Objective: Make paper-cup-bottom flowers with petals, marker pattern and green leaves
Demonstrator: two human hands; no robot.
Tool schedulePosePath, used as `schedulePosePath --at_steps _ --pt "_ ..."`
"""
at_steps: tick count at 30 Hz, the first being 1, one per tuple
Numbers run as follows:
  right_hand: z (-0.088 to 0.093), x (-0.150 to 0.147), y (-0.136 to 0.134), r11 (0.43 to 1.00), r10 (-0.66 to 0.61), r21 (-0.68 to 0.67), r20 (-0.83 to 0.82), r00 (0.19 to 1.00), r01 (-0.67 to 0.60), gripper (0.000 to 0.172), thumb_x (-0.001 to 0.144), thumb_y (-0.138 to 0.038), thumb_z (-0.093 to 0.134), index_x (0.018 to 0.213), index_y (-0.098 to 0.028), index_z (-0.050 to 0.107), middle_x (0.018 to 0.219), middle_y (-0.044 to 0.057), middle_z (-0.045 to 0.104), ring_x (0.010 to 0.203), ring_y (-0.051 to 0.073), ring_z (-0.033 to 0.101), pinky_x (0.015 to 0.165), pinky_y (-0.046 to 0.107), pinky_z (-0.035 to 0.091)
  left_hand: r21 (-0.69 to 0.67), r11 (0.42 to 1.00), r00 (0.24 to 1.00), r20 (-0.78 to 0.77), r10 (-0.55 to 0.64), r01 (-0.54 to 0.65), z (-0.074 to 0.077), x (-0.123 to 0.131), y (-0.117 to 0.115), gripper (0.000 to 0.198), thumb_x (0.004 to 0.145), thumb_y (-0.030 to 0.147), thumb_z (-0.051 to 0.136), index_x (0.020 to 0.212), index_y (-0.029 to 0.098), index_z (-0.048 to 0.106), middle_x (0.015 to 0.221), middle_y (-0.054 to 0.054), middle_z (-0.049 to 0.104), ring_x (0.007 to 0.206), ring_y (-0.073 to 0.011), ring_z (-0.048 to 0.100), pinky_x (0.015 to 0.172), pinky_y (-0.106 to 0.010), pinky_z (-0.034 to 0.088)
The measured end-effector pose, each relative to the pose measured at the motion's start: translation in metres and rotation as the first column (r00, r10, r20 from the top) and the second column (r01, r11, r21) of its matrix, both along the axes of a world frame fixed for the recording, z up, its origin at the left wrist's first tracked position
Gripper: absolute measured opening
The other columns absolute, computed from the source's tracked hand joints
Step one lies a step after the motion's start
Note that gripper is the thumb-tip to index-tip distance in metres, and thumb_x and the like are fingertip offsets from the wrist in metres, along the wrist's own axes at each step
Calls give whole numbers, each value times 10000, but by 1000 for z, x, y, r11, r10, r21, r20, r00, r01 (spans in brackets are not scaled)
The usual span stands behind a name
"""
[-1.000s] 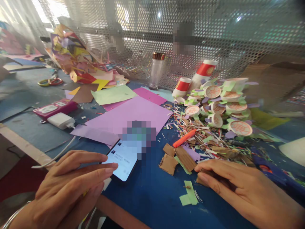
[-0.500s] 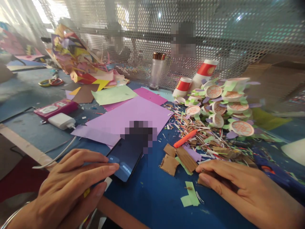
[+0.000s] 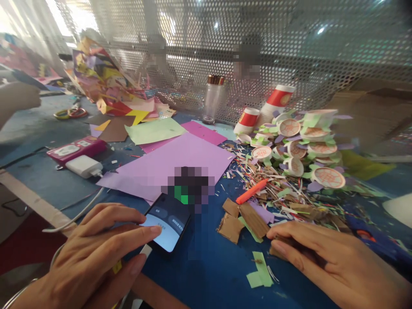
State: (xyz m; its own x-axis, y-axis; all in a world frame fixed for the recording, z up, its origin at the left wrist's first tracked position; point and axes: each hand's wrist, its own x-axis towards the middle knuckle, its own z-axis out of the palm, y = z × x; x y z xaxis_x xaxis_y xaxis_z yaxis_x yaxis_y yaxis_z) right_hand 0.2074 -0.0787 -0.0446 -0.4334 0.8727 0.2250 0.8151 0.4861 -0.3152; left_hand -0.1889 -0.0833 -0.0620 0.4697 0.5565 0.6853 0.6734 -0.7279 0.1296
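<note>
My left hand [image 3: 106,253] reaches over the lower end of a smartphone [image 3: 170,231], fingers spread and a fingertip on or just over its lit screen. The phone lies partly on a large purple paper sheet [image 3: 186,150]; its upper part is pixelated. On the right, my right hand [image 3: 337,262] rests on the blue table with thumb and forefinger apart. Dark brown cardboard shows beneath it, partly hidden. Just left of its fingertips are cardboard pieces [image 3: 254,219] and a green paper scrap [image 3: 260,271].
Behind my right hand, an orange marker [image 3: 252,191] lies on paper shreds [image 3: 280,189], near stacked paper-cup pieces [image 3: 296,150]. Red-and-white cups [image 3: 247,121] and a clear bottle [image 3: 212,103] stand at the back. A pink power strip [image 3: 77,150] holds a white charger [image 3: 84,165]. Another person's arm [image 3: 19,101] enters far left.
The phone's screen has changed, with a brighter lower part and a green patch. Another person's arm reaches further in at the far left. My hands have hardly moved; the view has shifted slightly.
</note>
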Motion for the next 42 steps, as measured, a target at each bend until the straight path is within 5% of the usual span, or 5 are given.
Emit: schedulePosePath --at_steps 12,42 --pt "-2 1 1 999 -7 35 53 999 5 280 1029 -479 509 1024 -300 724 1012 10 772 859 194 757 763 259 633 10 998 997 -49 -59 60 5 1 0 390 833 82 591 1194 184 696 943 -49 767 1026 -248 652 857 -372 527" --pt "-8 8 0 988 -16 157 155 988 -9 287 1017 -512 517 1053 -306 713 1034 -22 776 873 175 767 815 251 647 -80 997 1000 10 -18 18 5 4 -2 396 819 119 591 1184 238 687 919 -26 756 1002 -248 647 848 -378 496"
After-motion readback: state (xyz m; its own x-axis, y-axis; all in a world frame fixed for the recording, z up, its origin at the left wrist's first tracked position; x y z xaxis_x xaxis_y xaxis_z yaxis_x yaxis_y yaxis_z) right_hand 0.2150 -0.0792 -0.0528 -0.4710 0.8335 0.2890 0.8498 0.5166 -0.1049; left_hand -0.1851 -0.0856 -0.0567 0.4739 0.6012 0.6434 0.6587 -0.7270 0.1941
